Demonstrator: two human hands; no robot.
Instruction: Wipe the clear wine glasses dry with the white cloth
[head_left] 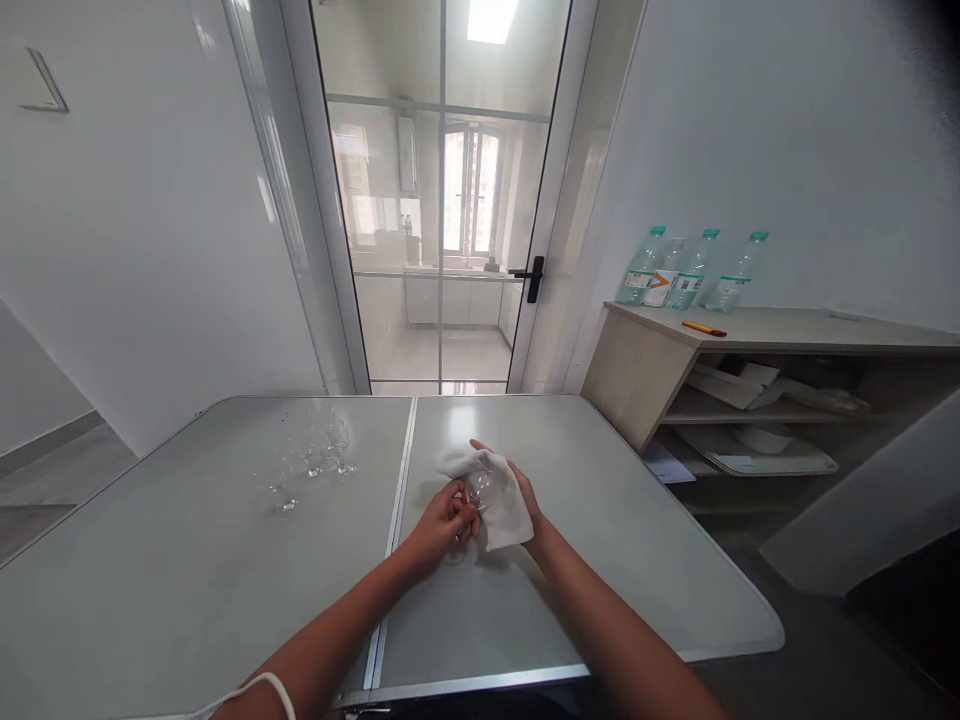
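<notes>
Clear glass (478,487), mostly hidden by the white cloth (499,500), above the grey table (600,540). Left hand (442,525) pinches its base; right hand (525,495) clasps cloth around it. Other glasses (315,455) leftward, faint.

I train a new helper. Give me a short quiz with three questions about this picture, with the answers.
1. True or false: the spare glasses stand on the right half of the table.
2. The left hand grips a small glass. What does the right hand hold against it? A) sponge B) white cloth C) paper
3. Fill in: the water bottles stand on top of the ____.
Key: 1 false; 2 B; 3 shelf unit.
</notes>
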